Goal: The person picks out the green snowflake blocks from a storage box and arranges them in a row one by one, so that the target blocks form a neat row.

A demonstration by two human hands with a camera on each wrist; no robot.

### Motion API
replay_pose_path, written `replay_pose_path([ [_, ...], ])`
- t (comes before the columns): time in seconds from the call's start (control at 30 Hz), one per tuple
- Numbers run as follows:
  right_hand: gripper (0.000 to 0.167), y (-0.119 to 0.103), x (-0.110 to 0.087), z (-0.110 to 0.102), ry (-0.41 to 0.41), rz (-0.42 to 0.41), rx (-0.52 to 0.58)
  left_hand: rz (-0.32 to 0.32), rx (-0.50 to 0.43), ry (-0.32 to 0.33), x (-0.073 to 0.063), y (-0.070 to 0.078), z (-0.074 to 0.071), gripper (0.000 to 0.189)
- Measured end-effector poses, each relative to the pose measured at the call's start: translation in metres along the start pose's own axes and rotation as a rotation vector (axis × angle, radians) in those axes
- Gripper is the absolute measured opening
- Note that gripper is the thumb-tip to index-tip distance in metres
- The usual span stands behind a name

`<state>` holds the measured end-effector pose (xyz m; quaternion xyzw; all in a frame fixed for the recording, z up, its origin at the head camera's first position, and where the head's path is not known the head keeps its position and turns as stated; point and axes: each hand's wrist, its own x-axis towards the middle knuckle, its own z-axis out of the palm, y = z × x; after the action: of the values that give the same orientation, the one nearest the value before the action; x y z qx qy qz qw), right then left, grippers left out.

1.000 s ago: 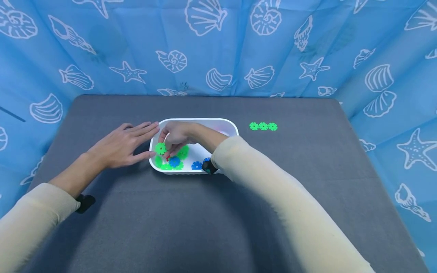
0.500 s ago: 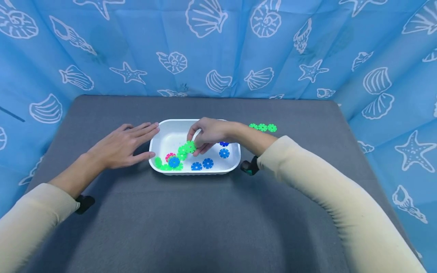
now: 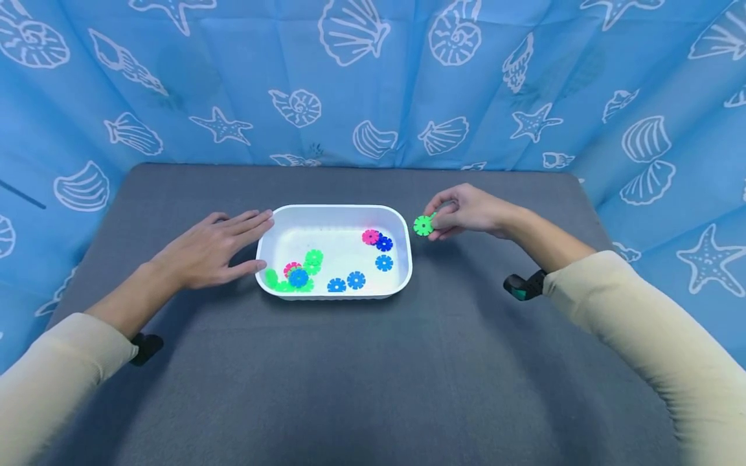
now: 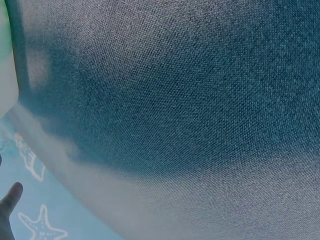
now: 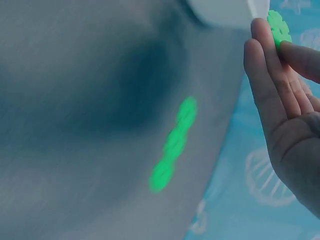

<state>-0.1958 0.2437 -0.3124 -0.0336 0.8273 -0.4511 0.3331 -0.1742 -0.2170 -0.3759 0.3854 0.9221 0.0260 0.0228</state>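
Green disc (image 3: 423, 225) pinched between thumb and fingers of the right hand (image 3: 469, 210), just past the right edge of the white tray (image 3: 344, 252). Close by, mostly hidden from the head view but plain from the right wrist, a row (image 5: 173, 144) of three more green ones, end to end on the grey tabletop (image 3: 361, 375), toward its far edge.

Left hand (image 3: 212, 252) with fingers straight, gripping nothing, fingertips at the tray's left edge. In the tray's near left corner, overlapping green discs (image 3: 285, 285), with a light blue disc (image 3: 298, 278) on top and a red disc (image 3: 291, 267) partly covered. Just beyond, an overlapping green pair (image 3: 313, 257). Along the near edge, a blue pair (image 3: 346, 282) side by side. By the right edge, a single blue disc (image 3: 384, 262); toward the far right corner, a pink disc (image 3: 370, 237) against a dark blue disc (image 3: 384, 244).

Farther out, cream sleeves (image 3: 64, 356), black wrist cameras (image 3: 523, 285) and, past the tabletop's far edge, a blue curtain (image 3: 402, 84) with white shells and starfish.
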Motion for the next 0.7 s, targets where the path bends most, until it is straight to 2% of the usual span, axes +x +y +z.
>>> replay_pose_path([
  [0.37,0.032,0.074,-0.023,-0.038,0.257,-0.008,0.104,-0.004,0.001,-0.013,0.000,0.001,-0.001,0.080],
  [0.53,0.031,0.097,-0.024,-0.047,0.361,0.002,0.153,-0.012,-0.005,-0.024,0.001,0.001,-0.003,0.080],
  [0.7,0.030,0.109,-0.019,-0.051,0.440,0.025,0.214,-0.014,-0.007,-0.031,0.000,0.001,-0.004,0.079],
])
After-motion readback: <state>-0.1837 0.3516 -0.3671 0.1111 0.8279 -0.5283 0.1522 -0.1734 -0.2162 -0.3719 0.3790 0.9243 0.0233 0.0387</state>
